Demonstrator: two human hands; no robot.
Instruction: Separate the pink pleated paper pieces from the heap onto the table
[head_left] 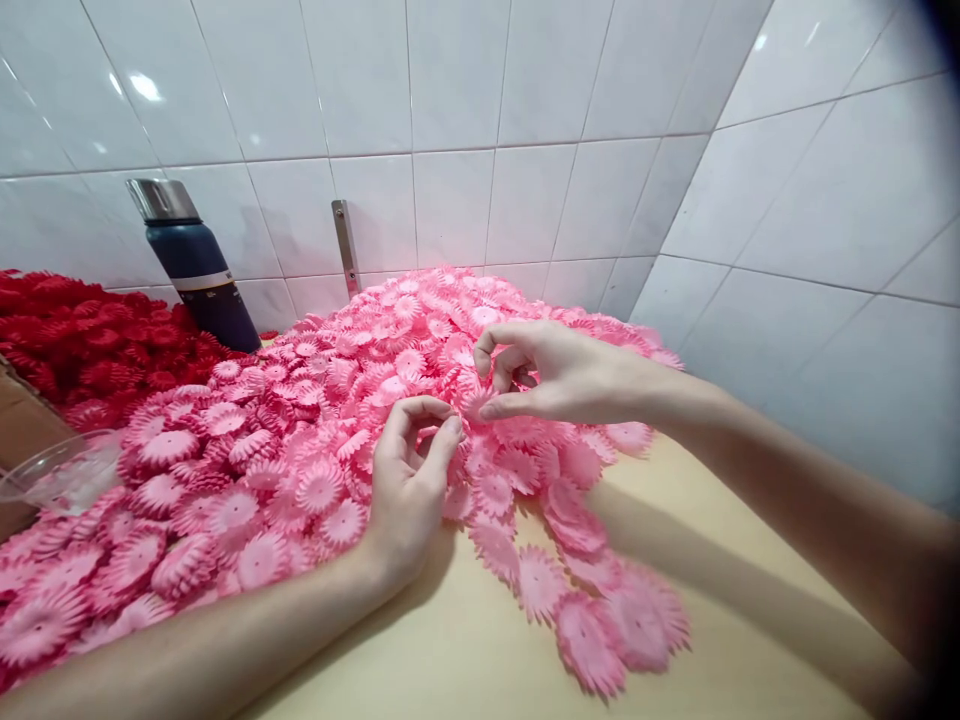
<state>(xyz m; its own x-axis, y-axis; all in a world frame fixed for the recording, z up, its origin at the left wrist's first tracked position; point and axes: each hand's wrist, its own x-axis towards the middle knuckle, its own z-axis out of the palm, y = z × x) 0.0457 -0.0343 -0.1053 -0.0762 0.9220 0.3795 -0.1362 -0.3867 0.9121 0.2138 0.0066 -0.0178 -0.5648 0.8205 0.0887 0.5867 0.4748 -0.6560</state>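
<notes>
Over a large heap of pink scalloped fabric flower discs (319, 485), my two hands are close together. My left hand (409, 485) is closed, thumb and index fingertip pressed together; anything between them is too small to make out. Just to its right is my right hand (559, 375), its fingers curled and its thumb apart from the index fingertip. A blurred pink disc (474, 398) shows by the right thumb tip, and I cannot tell whether it is touched. More pink discs (589, 640) trail off the heap toward the front of the table.
A dark blue bottle (202, 275) with a metal cap stands behind the heap, near a red pile of similar discs (112, 340). At the left are a clear plastic container (64, 475) and a cardboard edge (26, 420). White tiled walls (450, 90) bound the pale tabletop (450, 650).
</notes>
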